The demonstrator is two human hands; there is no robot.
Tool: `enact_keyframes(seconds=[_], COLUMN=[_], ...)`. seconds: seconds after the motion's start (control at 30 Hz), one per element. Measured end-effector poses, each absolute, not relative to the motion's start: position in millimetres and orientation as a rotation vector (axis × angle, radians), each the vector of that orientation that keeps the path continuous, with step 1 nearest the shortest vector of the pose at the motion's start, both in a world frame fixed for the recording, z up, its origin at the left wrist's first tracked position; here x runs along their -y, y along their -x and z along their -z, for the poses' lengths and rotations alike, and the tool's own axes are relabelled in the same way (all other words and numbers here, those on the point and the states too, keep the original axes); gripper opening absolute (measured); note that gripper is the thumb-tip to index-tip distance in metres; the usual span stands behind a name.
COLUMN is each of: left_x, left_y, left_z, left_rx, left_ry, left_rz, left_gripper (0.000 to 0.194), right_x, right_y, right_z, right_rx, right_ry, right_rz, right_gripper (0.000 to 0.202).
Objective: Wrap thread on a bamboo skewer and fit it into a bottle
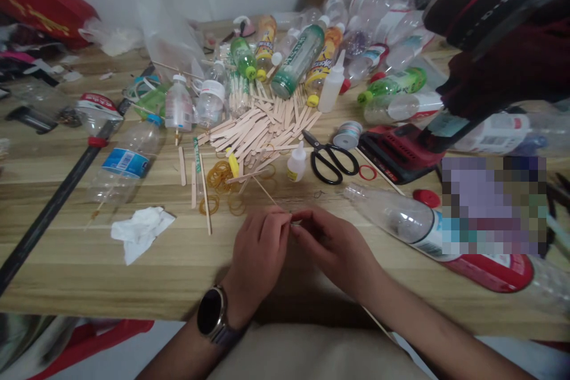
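Note:
My left hand (pixel 262 244), with a dark watch on its wrist, is closed around a thin wooden stick (pixel 266 191) that juts out past its fingers towards the sticks pile. Fingertips of my right hand (pixel 333 246) are pinched together against the left fingers; what lies between them is too small to make out. Another thin length (pixel 378 325) shows below my right forearm; whether it belongs to the same stick is hidden. Just beyond my hands are a small glue bottle (pixel 296 163), black-handled scissors (pixel 327 160) and several rubber bands (pixel 220 176).
Flat craft sticks (pixel 249 130) are heaped mid-table, with plastic bottles (pixel 303 56) behind. A cordless drill (pixel 414 142) stands at right, near a lying bottle (pixel 401 214). To the left are a blue-labelled bottle (pixel 127 160), a crumpled tissue (pixel 141 231) and a black bar (pixel 57 202).

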State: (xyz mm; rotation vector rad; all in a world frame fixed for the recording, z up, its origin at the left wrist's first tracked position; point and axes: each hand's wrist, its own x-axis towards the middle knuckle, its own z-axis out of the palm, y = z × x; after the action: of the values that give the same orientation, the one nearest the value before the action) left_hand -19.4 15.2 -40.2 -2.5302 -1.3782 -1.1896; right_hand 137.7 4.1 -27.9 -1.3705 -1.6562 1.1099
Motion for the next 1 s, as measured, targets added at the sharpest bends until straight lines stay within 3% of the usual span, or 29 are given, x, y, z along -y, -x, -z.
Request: enact_keyframes(seconds=[0.73, 1.0], left_x=[-13.1, -10.7], left_y=[18.6, 18.0], left_z=[32.3, 28.2], left_rx=[1.554, 1.678], left_ry=[2.646, 2.679], left_rz=[1.133, 0.929], left_gripper=[0.016, 0.025], right_x=[-7.9, -5.5], right_y=[-142.6, -143.9], right_z=[27.9, 34.0], right_rx=[1.632, 1.645], right_ry=[1.225, 1.254], right_rz=[-1.073, -1.046], right_gripper=[0.015, 0.014])
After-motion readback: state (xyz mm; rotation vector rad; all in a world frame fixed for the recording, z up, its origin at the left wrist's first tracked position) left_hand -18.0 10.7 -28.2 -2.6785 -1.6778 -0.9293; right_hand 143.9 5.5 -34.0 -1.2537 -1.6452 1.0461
